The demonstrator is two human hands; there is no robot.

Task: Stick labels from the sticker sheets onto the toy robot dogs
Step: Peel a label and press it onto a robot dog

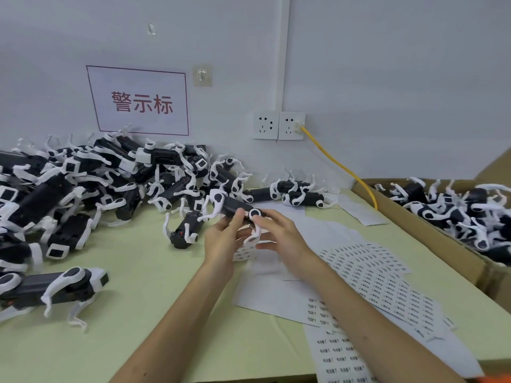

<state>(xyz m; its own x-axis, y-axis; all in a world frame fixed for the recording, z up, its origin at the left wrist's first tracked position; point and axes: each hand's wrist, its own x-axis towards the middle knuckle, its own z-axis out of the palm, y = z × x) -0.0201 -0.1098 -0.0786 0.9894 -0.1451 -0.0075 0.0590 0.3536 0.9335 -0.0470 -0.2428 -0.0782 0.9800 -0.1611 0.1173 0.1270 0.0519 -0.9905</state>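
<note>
A black toy robot dog (231,206) with white legs is held above the green table, in the middle of the head view. My left hand (221,239) grips its body from below and the near side, thumb on top. My right hand (279,230) holds the dog's right end, fingers curled by the round white hip joint. Sticker sheets (367,269) with rows of small printed labels lie on the table to the right of my hands; another sticker sheet (331,352) lies at the front edge. Whether a label is on a fingertip I cannot tell.
A large heap of robot dogs (83,183) fills the left and back of the table (138,313). One dog (55,288) stands at the near left. A cardboard box (431,230) of dogs sits at the right. A yellow cable (340,164) runs from wall sockets.
</note>
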